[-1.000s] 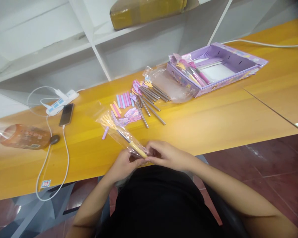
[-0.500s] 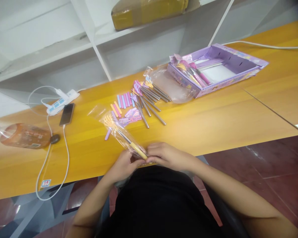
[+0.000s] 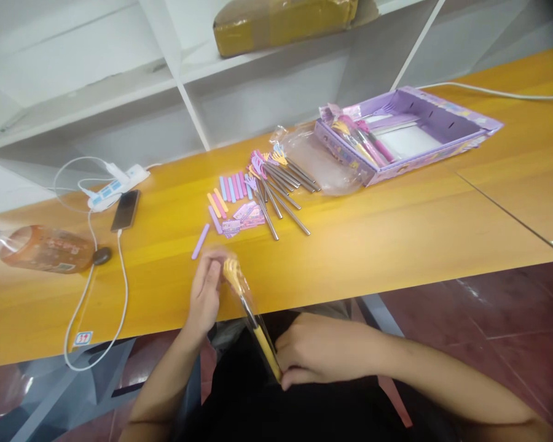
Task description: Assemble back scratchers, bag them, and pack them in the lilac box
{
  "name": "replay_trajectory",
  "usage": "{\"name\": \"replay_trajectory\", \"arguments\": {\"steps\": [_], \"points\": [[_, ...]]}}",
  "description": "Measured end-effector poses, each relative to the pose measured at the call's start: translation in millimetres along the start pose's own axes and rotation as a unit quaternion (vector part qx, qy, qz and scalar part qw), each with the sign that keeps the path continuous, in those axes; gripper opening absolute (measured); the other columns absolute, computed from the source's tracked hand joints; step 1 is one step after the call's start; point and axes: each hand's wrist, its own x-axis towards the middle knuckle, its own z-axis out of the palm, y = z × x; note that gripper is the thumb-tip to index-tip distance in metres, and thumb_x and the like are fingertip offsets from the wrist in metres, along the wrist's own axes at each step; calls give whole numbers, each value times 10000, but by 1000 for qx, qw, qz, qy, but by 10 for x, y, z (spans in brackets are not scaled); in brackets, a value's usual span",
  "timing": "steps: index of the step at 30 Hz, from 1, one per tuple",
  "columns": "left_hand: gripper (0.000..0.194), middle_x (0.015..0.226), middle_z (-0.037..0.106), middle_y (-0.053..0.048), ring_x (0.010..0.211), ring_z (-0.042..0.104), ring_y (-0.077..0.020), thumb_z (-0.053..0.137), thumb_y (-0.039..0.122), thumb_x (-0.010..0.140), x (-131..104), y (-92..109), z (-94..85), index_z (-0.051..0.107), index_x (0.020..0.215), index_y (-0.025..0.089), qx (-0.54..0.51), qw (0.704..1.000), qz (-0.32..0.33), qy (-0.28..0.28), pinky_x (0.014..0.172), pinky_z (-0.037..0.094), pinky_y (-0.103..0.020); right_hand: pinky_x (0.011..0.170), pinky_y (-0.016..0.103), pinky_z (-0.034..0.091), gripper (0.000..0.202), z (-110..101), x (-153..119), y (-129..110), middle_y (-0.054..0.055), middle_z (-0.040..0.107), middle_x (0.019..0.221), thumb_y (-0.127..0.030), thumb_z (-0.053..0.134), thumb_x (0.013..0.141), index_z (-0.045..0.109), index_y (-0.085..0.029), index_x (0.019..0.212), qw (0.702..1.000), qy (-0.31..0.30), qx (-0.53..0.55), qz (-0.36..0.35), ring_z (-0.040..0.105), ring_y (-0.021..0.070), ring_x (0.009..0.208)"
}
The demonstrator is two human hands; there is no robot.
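Note:
A yellow back scratcher (image 3: pixel 265 348) in a clear plastic bag slants over the table's front edge, its hand-shaped head pointing up and to the left. My left hand (image 3: pixel 206 291) pinches the bag at the head end; the fingertips are blurred. Around the handle end, my right hand (image 3: pixel 311 348) is closed on the bagged scratcher. Beyond lie several loose back scratchers (image 3: pixel 276 178) with metal rods and coloured hand-shaped heads. Left of them are several coloured handle sleeves (image 3: pixel 233 187) and small printed cards (image 3: pixel 244 218). A single purple sleeve (image 3: pixel 200 241) lies just above my left hand.
At the back right stands a purple box (image 3: pixel 419 159) with bagged scratchers inside, partly over a clear plastic bag (image 3: pixel 325 162). A phone (image 3: pixel 126 210), a power strip (image 3: pixel 118 187), white cables and an orange bottle (image 3: pixel 48 248) occupy the left. White shelving (image 3: pixel 258 98) rises behind.
My left hand has moved from the handle end up to the head end of the bag. My right hand has come down towards my body, and the bagged back scratcher is lower and steeper.

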Motion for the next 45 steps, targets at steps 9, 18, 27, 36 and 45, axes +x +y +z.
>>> {"name": "replay_trajectory", "arguments": {"steps": [9, 18, 27, 36, 45], "points": [[356, 872, 698, 5, 786, 689, -162, 706, 556, 1056, 58, 70, -59, 648, 1199, 235, 38, 991, 93, 84, 787, 575, -284, 533, 332, 336, 326, -248, 134, -96, 37, 773, 743, -458, 805, 1017, 826, -177, 853, 988, -67, -126, 63, 681, 188, 586], [226, 1093, 747, -62, 1020, 743, -204, 719, 377, 1047, 49, -81, -58, 661, 1206, 226, 60, 993, 106, 13, 957, 584, -341, 815, 366, 507, 280, -1216, 1066, 613, 182, 693, 1316, -310, 602, 1126, 714, -119, 1297, 928, 154, -272, 201, 700, 271, 996], [170, 1022, 761, -50, 966, 758, -187, 627, 354, 1115, 24, -127, -18, 545, 1199, 230, 55, 990, 124, 35, 874, 574, -324, 913, 385, 542, 388, -1266, 1449, 975, 204, 617, 1407, -359, 748, 1051, 688, -125, 1354, 909, 126, -241, 317, 725, 301, 1090], [197, 1122, 798, -81, 1053, 782, -212, 594, 298, 1121, 15, -187, -29, 584, 1304, 226, 128, 980, 150, 15, 920, 590, -357, 731, 307, 504, 160, -1121, 1163, 937, -14, 638, 837, -297, 638, 1072, 570, -230, 944, 896, 409, 76, 158, 608, 169, 761], [266, 1168, 805, -87, 1067, 794, -227, 527, 346, 1151, -13, -148, -44, 639, 1365, 236, 169, 972, 166, 9, 950, 617, -386, 655, 321, 510, 107, -723, 430, 235, 37, 737, 926, -107, 648, 1045, 660, -212, 1030, 870, 293, -341, -202, 646, 180, 775]]}}
